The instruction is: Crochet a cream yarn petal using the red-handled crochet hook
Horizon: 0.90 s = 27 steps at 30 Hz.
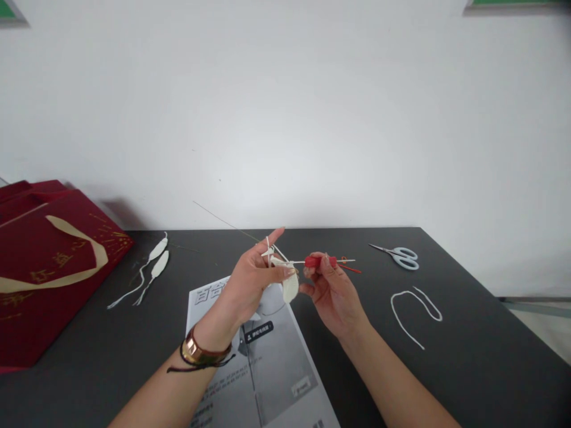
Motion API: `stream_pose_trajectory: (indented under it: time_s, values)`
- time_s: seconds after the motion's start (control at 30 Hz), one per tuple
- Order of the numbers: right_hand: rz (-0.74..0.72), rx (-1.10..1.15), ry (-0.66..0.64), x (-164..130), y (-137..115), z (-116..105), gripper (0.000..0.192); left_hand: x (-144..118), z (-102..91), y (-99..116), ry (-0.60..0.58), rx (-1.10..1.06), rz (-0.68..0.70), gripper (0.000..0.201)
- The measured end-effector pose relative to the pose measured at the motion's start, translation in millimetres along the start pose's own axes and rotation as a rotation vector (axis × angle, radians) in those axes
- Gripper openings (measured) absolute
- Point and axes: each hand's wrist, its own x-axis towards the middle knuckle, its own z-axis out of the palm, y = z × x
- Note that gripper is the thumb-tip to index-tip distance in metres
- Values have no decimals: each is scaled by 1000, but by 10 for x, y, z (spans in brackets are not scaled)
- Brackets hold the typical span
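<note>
Between thumb and fingers, my left hand (256, 273) pinches a small cream crocheted piece (290, 288), its rounded end hanging below the thumb. White yarn (268, 242) loops round the raised left index finger. A thin wire (223, 222) sticks out up and to the left from behind that hand. My right hand (332, 288) is closed round the red grip of a crochet hook (319, 261), whose metal shaft points left and meets the crocheted piece. A red strand (351, 269) hangs near the hook's rear end. The exact stitch at the tip is too small to make out.
Below my hands lies a printed pattern sheet (279, 362) on the dark table (375, 368). Scissors (401, 257) and a loose white yarn piece (395, 312) are at right. Two cream crocheted leaf shapes (158, 264) with tails lie at left, beside a red gift bag (49, 297).
</note>
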Motion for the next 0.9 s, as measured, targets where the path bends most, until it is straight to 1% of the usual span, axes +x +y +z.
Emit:
stream_pose_trajectory:
  time_s: [0.27,0.53,0.67,0.9]
  values:
    - [-96,-84,14,11,-64,41,20,-22,33,-5,28,39,-1,81]
    - [-210,-170,3,6,-119,18,17,-36,50,7,38,68,12,84]
    - [-252,-200,11,12,-142,18,16,-43,50,11,62,84,13,86]
    - [-320,-274,-11,4,-165,11,15,-36,57,17,70,121,17,87]
